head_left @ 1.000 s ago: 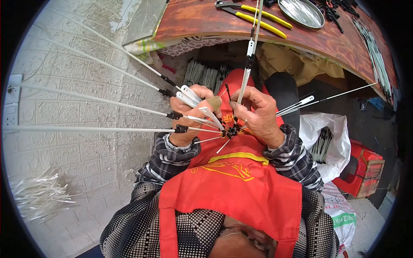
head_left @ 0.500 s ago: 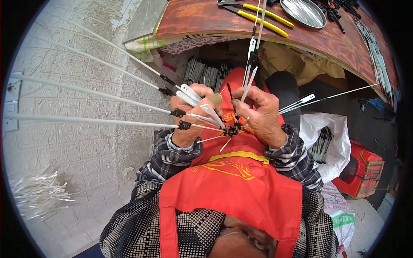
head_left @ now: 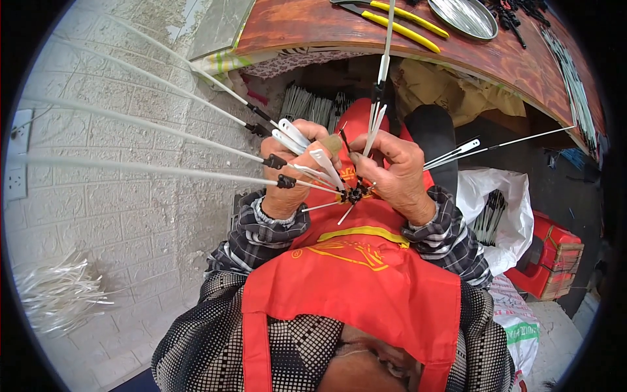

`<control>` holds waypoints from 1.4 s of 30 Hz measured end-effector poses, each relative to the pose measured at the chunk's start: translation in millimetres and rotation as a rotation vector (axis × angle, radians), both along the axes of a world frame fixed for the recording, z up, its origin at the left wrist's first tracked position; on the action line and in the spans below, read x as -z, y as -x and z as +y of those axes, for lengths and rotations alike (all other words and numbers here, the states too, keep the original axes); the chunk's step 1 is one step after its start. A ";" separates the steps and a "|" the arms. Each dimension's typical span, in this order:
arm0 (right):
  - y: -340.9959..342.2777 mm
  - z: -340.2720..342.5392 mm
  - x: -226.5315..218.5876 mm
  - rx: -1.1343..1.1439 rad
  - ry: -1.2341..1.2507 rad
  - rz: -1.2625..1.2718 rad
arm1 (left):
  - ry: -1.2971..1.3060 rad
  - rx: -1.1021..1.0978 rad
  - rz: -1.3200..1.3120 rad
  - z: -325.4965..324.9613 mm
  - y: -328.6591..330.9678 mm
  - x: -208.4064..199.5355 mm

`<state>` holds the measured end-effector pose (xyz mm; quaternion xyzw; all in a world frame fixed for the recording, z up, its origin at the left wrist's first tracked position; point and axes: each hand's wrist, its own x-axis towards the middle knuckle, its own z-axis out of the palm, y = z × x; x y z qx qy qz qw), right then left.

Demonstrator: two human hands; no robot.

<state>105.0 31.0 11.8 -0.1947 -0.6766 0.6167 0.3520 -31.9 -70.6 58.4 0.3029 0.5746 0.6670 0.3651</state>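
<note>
A frame of long white rods with black joints, like an umbrella frame [head_left: 354, 195], rests over my lap with its black hub low between my hands. Several rods fan out to the left, and others point up and right. My left hand [head_left: 282, 204] is closed around white slotted strips [head_left: 294, 133] near the hub; a tan cover [head_left: 332, 144] sits on one fingertip. Thumb and fingers of my right hand [head_left: 400, 171] pinch a white strip [head_left: 373, 134] of the upright rod. A thin dark piece [head_left: 345, 139] shows between the hands. The fingertips partly hide the contact.
Yellow-handled pliers [head_left: 405, 29], a round tray [head_left: 465, 18] of white pieces and black parts [head_left: 513, 19] lie on the wooden table [head_left: 307, 29]. A textured wall [head_left: 130, 196] stands left. A white bag [head_left: 513, 215] and a red stool [head_left: 545, 255] are at right.
The left-hand rods have swung slightly, their joints shifting a little right. The spread upper rods now line up closely, and the dark piece has tilted. Both hands stay nearly in place.
</note>
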 end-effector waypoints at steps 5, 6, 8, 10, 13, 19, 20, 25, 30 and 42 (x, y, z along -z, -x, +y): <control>-4.1 -3.8 -5.9 -0.010 -0.093 -0.002 | 0.029 0.048 0.052 0.8 2.8 2.3; -4.9 -4.1 -5.9 -0.021 -0.104 0.009 | 0.024 0.067 0.073 1.7 3.9 2.6; -4.3 -5.1 -6.2 -0.014 -0.118 0.011 | 0.038 0.062 0.113 0.3 6.1 0.3; -3.6 -4.4 -7.2 -0.109 -0.117 0.051 | 0.067 0.047 0.186 -0.7 4.6 -1.7; -25.2 1.8 0.4 -0.092 -0.102 0.049 | -0.033 0.085 0.079 -8.3 9.0 5.2; -111.4 34.0 28.4 -0.080 0.265 -0.698 | -0.122 0.087 0.110 -13.0 26.2 24.8; -126.3 41.3 37.2 -0.146 0.352 -0.839 | -0.138 0.096 0.140 -13.1 27.0 24.4; -142.5 51.3 84.9 0.168 0.569 -0.450 | -0.171 0.140 0.098 -6.5 21.8 20.4; -113.7 58.5 87.4 0.041 0.745 0.056 | -0.129 0.212 0.078 -9.2 19.3 14.2; -90.6 51.8 43.3 -0.075 0.434 -0.075 | -0.142 0.227 0.125 -5.5 18.5 12.8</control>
